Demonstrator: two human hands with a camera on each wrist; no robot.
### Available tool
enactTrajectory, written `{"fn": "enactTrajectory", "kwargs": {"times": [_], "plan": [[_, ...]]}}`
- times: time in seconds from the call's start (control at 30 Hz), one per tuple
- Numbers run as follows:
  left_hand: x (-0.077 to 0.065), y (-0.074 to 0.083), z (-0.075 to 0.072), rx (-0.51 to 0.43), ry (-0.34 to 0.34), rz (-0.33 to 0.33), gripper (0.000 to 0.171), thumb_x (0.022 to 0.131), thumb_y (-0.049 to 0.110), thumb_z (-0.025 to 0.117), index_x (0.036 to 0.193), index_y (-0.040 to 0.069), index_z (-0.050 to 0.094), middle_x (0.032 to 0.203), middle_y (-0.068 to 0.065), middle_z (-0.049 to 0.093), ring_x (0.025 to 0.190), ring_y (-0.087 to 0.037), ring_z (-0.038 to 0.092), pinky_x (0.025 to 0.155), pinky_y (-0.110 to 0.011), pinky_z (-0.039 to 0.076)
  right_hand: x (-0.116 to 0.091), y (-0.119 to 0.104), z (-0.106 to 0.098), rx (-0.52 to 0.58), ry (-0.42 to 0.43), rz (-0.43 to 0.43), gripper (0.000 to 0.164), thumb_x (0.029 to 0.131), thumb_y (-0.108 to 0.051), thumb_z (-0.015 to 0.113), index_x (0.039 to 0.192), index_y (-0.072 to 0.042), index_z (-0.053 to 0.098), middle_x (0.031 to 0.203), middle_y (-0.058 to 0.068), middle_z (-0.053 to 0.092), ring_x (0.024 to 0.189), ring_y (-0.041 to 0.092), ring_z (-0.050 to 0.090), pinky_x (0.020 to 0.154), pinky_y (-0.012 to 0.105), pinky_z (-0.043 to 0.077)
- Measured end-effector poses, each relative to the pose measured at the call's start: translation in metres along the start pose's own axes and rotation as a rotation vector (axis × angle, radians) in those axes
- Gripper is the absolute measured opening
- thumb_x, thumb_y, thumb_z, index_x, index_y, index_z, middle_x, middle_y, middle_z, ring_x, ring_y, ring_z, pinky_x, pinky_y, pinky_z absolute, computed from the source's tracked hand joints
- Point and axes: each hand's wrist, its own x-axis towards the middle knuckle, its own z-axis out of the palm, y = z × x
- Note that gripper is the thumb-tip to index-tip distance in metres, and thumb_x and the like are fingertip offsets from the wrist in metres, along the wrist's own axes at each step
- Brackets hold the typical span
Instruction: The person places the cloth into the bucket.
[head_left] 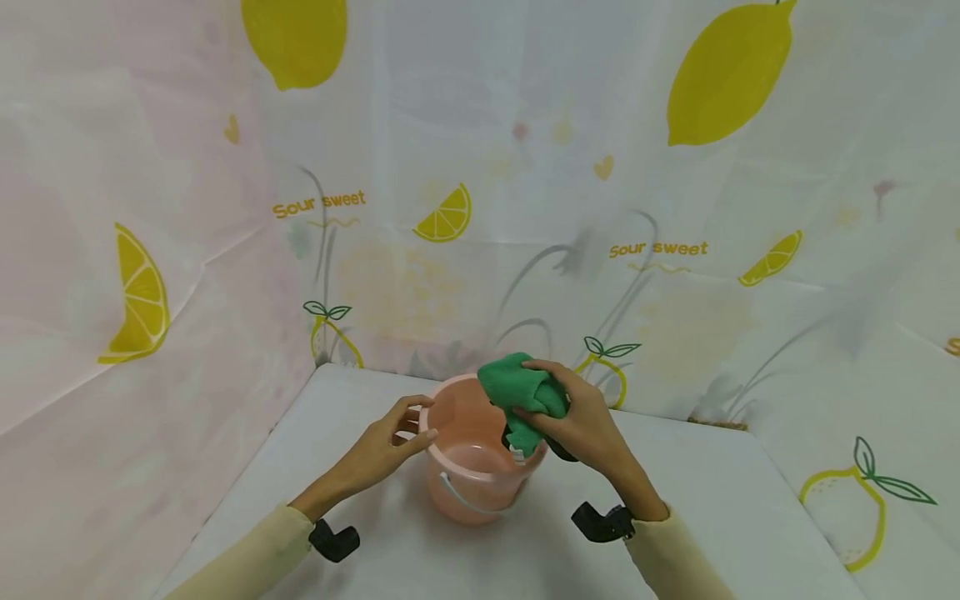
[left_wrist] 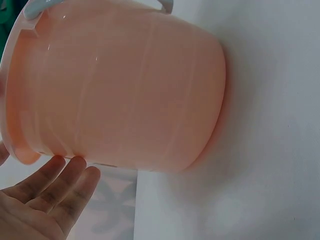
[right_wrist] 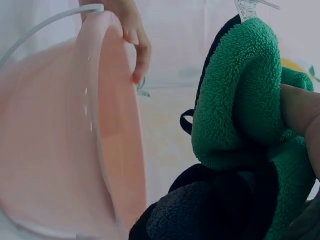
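Note:
A pink plastic bucket (head_left: 465,487) stands upright on the white table, its pale handle (head_left: 480,507) hanging down the front. My left hand (head_left: 386,442) rests at the bucket's left rim. In the left wrist view, three of its fingers (left_wrist: 65,182) lie extended against the outer wall. Over the right side of the rim, my right hand (head_left: 581,417) grips a bunched green cloth (head_left: 517,383) between thumb and fingers. Fluffy green pile, a dark grey side, a black loop (right_wrist: 186,122) and a white tag (right_wrist: 246,9) show on the cloth (right_wrist: 235,100) in the right wrist view.
White tabletop (head_left: 675,492) spreads around the bucket. Behind and beside it hang pale sheets printed with lemons (head_left: 731,71), meeting the table's back edge. Black wrist mounts (head_left: 333,542) sit on both forearms.

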Motion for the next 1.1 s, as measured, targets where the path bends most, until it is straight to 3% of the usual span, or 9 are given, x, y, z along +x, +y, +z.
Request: {"fn": "enactTrajectory", "kwargs": {"times": [0.2,0.47,0.6,0.73,0.9,1.0,1.1], "plan": [[-0.009,0.027,-0.005,-0.023,-0.028,-0.026,0.053,0.093,0.042,0.060,0.139,0.024,0.040,0.129,-0.010,0.054,0.107,-0.019,0.058,0.090,-0.042,0.048,0.011,-0.002,0.023,0.056,-0.042,-0.009,0.059,0.077,-0.044,0.077,0.130,-0.036,0.052,0.119,-0.004,0.059,0.096,0.015,0.060,0.077,0.036,0.051],[-0.010,0.029,-0.005,-0.012,-0.026,-0.016,0.050,0.093,0.040,0.060,0.138,0.028,0.041,0.127,-0.005,0.055,0.107,-0.018,0.058,0.090,-0.041,0.048,0.018,0.004,0.048,0.030,-0.097,-0.005,0.057,0.079,-0.046,0.076,0.129,-0.030,0.054,0.118,-0.006,0.060,0.095,0.012,0.060,0.078,0.035,0.051],[-0.008,0.025,-0.003,-0.003,-0.022,-0.014,0.048,0.093,0.040,0.060,0.137,0.032,0.039,0.127,-0.003,0.055,0.107,-0.017,0.058,0.090,-0.039,0.048,0.018,0.008,0.055,-0.016,-0.129,-0.030,0.058,0.078,-0.042,0.077,0.129,-0.024,0.055,0.117,-0.004,0.061,0.095,0.012,0.060,0.079,0.035,0.051],[-0.002,0.010,0.001,-0.002,-0.010,-0.006,0.049,0.093,0.041,0.060,0.137,0.034,0.039,0.126,-0.003,0.055,0.107,-0.018,0.059,0.089,-0.040,0.049,0.016,0.011,0.060,-0.039,-0.202,-0.033,0.058,0.079,-0.036,0.079,0.130,-0.020,0.056,0.118,-0.004,0.059,0.099,0.012,0.057,0.081,0.035,0.049],[0.003,-0.004,0.001,0.023,-0.003,0.008,0.049,0.091,0.048,0.060,0.135,0.038,0.040,0.126,0.000,0.055,0.105,-0.016,0.059,0.090,-0.039,0.048,0.012,0.014,0.060,-0.006,-0.282,-0.013,0.059,0.082,-0.030,0.077,0.133,-0.014,0.053,0.126,0.006,0.057,0.105,0.024,0.059,0.085,0.042,0.051],[0.003,-0.005,-0.001,0.044,-0.003,0.024,0.053,0.089,0.052,0.060,0.135,0.037,0.040,0.125,0.000,0.056,0.104,-0.014,0.059,0.090,-0.038,0.048,0.008,0.015,0.055,0.017,-0.262,0.016,0.058,0.085,-0.031,0.073,0.134,-0.010,0.051,0.126,0.013,0.057,0.106,0.032,0.061,0.085,0.045,0.051],[0.002,-0.003,-0.007,0.103,0.013,0.072,0.056,0.088,0.053,0.060,0.137,0.034,0.040,0.122,0.002,0.058,0.103,-0.011,0.058,0.087,-0.037,0.049,0.004,0.016,0.049,0.046,-0.196,0.006,0.051,0.088,-0.030,0.070,0.131,-0.007,0.054,0.122,0.014,0.059,0.106,0.031,0.061,0.085,0.045,0.052]]}}
